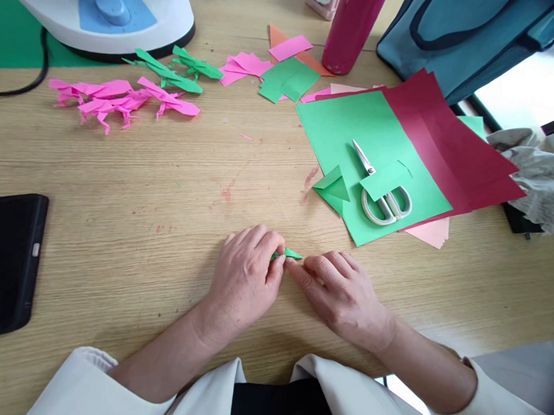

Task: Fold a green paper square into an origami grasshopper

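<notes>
My left hand pinches a small folded green paper piece between thumb and forefinger near the table's front middle; most of the piece is hidden under the fingers. A pointed tip of it sticks out to the right. My right hand is beside it, fingers curled, its fingertips at the lower edge of the piece; whether they grip it is hidden. Farther right, scissors rest on a green sheet, partly under a small green strip. A folded green piece overlaps that sheet's left edge.
Folded pink figures and green figures lie at the back left, before a white appliance. Loose green cutouts, red sheets, a magenta bottle and a blue bag are toward the back right. A black tablet lies left.
</notes>
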A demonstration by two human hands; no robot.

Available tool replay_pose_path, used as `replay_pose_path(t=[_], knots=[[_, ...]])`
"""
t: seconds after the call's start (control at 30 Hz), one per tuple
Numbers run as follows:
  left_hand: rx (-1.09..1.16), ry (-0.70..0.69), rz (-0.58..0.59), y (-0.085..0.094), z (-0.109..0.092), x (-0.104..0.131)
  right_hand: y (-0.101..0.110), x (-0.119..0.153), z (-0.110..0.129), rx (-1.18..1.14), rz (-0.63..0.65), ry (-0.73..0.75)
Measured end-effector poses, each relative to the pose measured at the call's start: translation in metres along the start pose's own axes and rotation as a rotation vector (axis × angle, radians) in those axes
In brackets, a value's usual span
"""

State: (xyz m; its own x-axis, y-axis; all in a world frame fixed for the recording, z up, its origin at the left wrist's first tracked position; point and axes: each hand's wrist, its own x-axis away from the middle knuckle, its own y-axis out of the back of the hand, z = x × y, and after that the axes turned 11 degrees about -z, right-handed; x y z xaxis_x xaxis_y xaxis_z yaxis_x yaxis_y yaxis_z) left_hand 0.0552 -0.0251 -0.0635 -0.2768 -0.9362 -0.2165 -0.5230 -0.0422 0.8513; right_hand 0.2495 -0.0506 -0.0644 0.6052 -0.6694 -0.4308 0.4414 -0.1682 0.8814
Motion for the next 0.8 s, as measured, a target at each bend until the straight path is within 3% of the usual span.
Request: replay_pose_path(t=[0.63,0.8], knots=[[-0.002,-0.028,-0.016,-0.0016,0.0008,-0.0021,-0.0022,0.0030,-0.0003,-0.013,-0.039,-0.013],[0.006,-0.039,-0.013,0.0003,0.0015,-0.0010,-0.0021,0.0041,-0.0022,-0.073,-0.060,-0.107]])
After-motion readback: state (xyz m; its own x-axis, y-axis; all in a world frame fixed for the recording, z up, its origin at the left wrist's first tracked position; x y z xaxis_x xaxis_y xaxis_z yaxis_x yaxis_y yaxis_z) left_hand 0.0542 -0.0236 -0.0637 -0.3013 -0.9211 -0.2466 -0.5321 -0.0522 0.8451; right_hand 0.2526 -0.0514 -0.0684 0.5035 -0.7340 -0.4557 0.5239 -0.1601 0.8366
